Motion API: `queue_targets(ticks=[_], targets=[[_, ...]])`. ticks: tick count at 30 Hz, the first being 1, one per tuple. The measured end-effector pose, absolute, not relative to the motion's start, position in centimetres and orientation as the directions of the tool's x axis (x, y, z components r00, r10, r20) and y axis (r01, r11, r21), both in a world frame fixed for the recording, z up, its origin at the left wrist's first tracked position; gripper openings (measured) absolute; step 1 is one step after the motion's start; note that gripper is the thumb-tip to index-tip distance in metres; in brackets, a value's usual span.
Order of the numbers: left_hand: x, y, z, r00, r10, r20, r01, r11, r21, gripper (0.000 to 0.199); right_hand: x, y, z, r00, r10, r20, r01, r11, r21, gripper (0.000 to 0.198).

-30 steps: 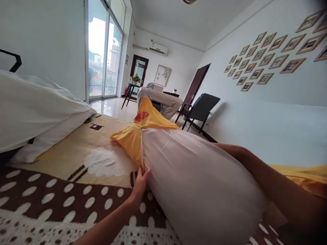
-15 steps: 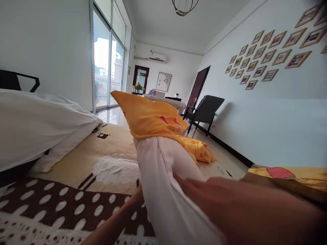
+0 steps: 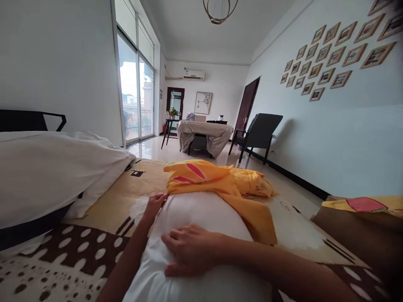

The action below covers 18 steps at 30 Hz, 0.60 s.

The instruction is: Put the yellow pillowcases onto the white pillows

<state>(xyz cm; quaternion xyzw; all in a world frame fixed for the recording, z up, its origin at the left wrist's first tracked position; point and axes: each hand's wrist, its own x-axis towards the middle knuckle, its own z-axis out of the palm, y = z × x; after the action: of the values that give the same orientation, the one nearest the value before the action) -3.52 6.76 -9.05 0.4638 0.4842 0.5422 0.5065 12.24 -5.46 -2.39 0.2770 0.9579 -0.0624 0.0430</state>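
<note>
A white pillow (image 3: 217, 214) lies in front of me, its far end inside a yellow pillowcase (image 3: 217, 172) with pink-red patches. The rest of the pillowcase is bunched beyond it and trails down the pillow's right side. My left hand (image 3: 156, 204) is at the pillow's left edge, its fingers closed at the pillowcase's hem; the fingertips are partly hidden. Flat on top of the pillow rests my right hand (image 3: 192, 248), fingers apart and slightly bent, holding nothing.
A patterned blanket (image 3: 107, 197) in beige and brown lies under the pillow. White bedding (image 3: 56, 167) is heaped on the left. On the right sits more yellow cloth (image 3: 365, 204). Farther off stand a dark chair (image 3: 262, 134) and a covered table (image 3: 204, 128).
The raised pillow has come down flat, and the pillowcase end has dropped with it. My right hand has moved left onto the pillow's top; my left hand has come up into sight at its edge.
</note>
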Motion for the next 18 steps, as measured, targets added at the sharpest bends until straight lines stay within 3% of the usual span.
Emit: queue_targets(ticks=[4,6,8,11,13,16,18], targets=[[-5.8,7.4,-8.4,0.068,0.996,0.064,0.049,-0.068,0.997,0.041,13.1,-4.8,-2.1,-0.930,0.361,-0.069,0.367,0.912,-0.183,0.053],[-5.9,6.9,-7.7,0.109,0.986,0.127,0.100,-0.138,0.985,0.047,14.4,-4.1,-1.0,-0.924,0.381,-0.024,0.371,0.881,-0.295,0.046],[-4.9,6.2,-7.1,0.141,0.972,0.187,0.141,-0.207,0.968,0.045,16.5,-2.6,0.2,-0.859,0.502,0.104,0.444,0.829,-0.340,0.038],[-1.9,5.2,-7.2,0.183,0.920,0.347,0.291,-0.388,0.875,0.043,20.7,1.3,1.0,-0.495,0.728,0.475,0.700,0.658,-0.278,0.030],[0.0,4.7,-7.8,0.273,0.864,0.423,0.459,-0.503,0.732,0.044,23.8,4.3,0.3,-0.126,0.772,0.623,0.819,0.435,-0.374,0.036],[1.5,4.5,-8.8,0.403,0.838,0.367,0.606,-0.545,0.579,0.041,27.7,7.6,-2.3,0.355,0.802,0.480,0.703,0.110,-0.703,0.056],[1.5,4.6,-9.0,0.429,0.842,0.327,0.629,-0.538,0.561,0.042,29.3,8.6,-4.7,0.411,0.839,0.357,0.602,0.045,-0.798,0.061]])
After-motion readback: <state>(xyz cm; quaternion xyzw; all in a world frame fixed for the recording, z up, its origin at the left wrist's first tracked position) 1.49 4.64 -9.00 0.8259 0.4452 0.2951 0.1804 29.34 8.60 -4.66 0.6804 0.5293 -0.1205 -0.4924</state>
